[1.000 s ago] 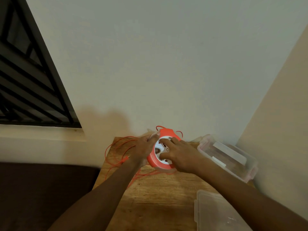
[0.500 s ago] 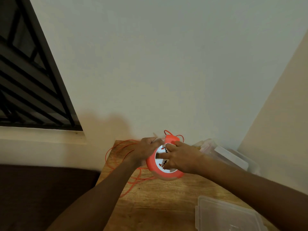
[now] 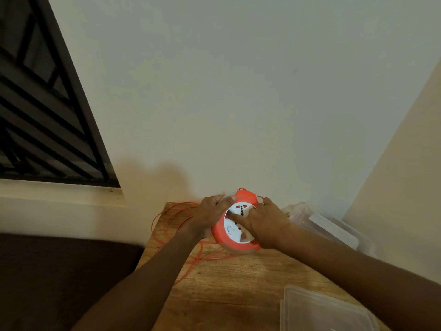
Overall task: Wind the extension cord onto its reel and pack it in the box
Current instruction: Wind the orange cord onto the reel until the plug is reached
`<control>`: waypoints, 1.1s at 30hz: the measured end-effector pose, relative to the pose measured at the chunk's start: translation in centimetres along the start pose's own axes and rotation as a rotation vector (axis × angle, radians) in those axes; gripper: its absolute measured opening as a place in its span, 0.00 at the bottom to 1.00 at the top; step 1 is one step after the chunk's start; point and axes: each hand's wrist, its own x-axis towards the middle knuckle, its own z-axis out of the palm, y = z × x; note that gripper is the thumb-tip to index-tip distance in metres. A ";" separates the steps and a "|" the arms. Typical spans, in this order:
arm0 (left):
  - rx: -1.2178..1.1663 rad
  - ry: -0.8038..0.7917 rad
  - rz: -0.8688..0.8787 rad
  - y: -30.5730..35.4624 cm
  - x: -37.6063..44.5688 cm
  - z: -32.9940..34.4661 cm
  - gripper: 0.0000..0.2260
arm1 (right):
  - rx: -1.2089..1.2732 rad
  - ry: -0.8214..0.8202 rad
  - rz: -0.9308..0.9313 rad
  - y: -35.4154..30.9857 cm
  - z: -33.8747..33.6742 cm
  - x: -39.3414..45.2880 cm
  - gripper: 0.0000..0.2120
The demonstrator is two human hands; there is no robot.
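Both hands hold the orange reel upright over the far end of the desk.

The reel (image 3: 235,231), orange with a white socket face turned toward the camera, sits between the hands above the wooden desk (image 3: 238,278). The left hand (image 3: 208,217) curls round the reel's left rim, while the right hand (image 3: 265,223) lies across the reel's right side, its fingers (image 3: 241,217) spread over the white face. Loose orange cord (image 3: 167,218) lies in loops on the desk left of the reel and trails under it toward the near side. Right of the reel, against the wall, stands the clear plastic box (image 3: 334,229), near but apart from it. A clear lid (image 3: 317,309) lies flat on the desk's near right corner, well to the near side of the reel.
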 end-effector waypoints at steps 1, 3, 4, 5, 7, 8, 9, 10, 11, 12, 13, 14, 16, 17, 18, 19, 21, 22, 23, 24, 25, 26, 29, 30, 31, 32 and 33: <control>-0.014 0.004 0.011 0.0 0.0 0.1 0.18 | 0.045 0.041 0.011 -0.1 0.2 -0.1 0.43; -0.040 0.009 0.030 -0.3 0.1 0.3 0.17 | 0.083 0.066 0.045 -0.5 1.2 -0.1 0.45; -0.043 0.009 0.035 -0.4 0.1 0.4 0.17 | 0.119 0.061 0.063 -0.7 1.6 0.0 0.45; -0.045 0.007 0.039 -0.5 0.2 0.4 0.17 | 0.154 0.075 0.073 -0.8 2.1 0.0 0.45; -0.045 0.003 0.050 -0.5 0.4 0.5 0.17 | 0.233 0.096 0.134 -0.9 2.8 0.0 0.44; -0.035 -0.001 0.056 -0.5 0.5 0.6 0.18 | 0.278 0.105 0.170 -1.1 3.0 -0.1 0.43; -0.031 -0.003 0.060 -0.4 0.6 0.6 0.20 | 0.330 0.117 0.210 -1.2 3.3 0.0 0.43; -0.036 -0.004 0.065 -0.4 0.7 0.7 0.22 | 0.385 0.118 0.261 -1.4 3.4 0.0 0.43; -0.045 -0.004 0.069 -0.4 0.8 0.8 0.23 | 0.441 0.111 0.310 -1.5 3.4 0.0 0.43; -0.056 -0.004 0.070 -0.4 0.9 0.8 0.25 | 0.482 0.103 0.351 -1.5 3.5 0.0 0.44; -0.070 -0.006 0.070 -0.4 1.0 0.9 0.26 | 0.502 0.104 0.381 -1.6 3.6 -0.1 0.44; -0.084 -0.009 0.071 -0.4 1.0 0.9 0.27 | 0.500 0.114 0.398 -1.7 3.8 -0.2 0.44; -0.105 0.004 0.066 -0.5 1.2 0.7 0.28 | 0.432 0.186 0.375 -1.6 3.9 -0.3 0.41; -0.117 0.019 0.061 -0.6 1.3 0.6 0.27 | 0.376 0.233 0.319 -1.5 3.8 -0.4 0.38; -0.135 0.032 0.056 -0.6 1.5 0.5 0.25 | 0.323 0.288 0.233 -1.1 3.7 -0.7 0.34; -0.151 0.038 0.050 -0.7 1.7 0.4 0.23 | 0.273 0.328 0.130 -0.6 3.5 -0.9 0.29; -0.158 0.033 0.038 -0.7 1.9 0.1 0.19 | 0.176 0.354 -0.086 0.2 3.2 -1.3 0.22; -0.148 0.021 0.034 -0.6 2.1 0.0 0.18 | 0.139 0.355 -0.171 0.6 3.1 -1.4 0.20; -0.126 0.003 0.036 -0.6 2.1 -0.1 0.17 | 0.115 0.351 -0.223 0.9 3.0 -1.5 0.20; -0.098 -0.017 0.045 -0.6 2.0 0.0 0.17 | 0.105 0.342 -0.249 1.1 2.8 -1.5 0.20; -0.078 -0.033 0.054 -0.6 2.0 0.0 0.17 | 0.099 0.328 -0.260 1.2 2.6 -1.6 0.21; -0.067 -0.042 0.061 -0.6 1.9 0.0 0.16 | 0.092 0.315 -0.265 1.3 2.2 -1.6 0.21; -0.020 -0.044 0.073 -0.4 1.8 -0.4 0.15 | 0.059 0.286 -0.256 1.4 1.3 -1.8 0.20; 0.019 -0.045 0.083 -0.3 1.7 -0.6 0.15 | 0.048 0.282 -0.251 1.3 1.2 -1.8 0.20; 0.053 -0.045 0.092 -0.3 1.7 -0.8 0.16 | 0.037 0.281 -0.247 1.2 1.2 -1.9 0.20; 0.062 -0.045 0.095 -0.3 1.6 -0.9 0.16 | 0.029 0.279 -0.243 1.0 1.3 -1.9 0.19; 0.045 -0.044 0.091 -0.3 1.6 -1.0 0.15 | 0.026 0.277 -0.236 0.9 1.2 -1.9 0.19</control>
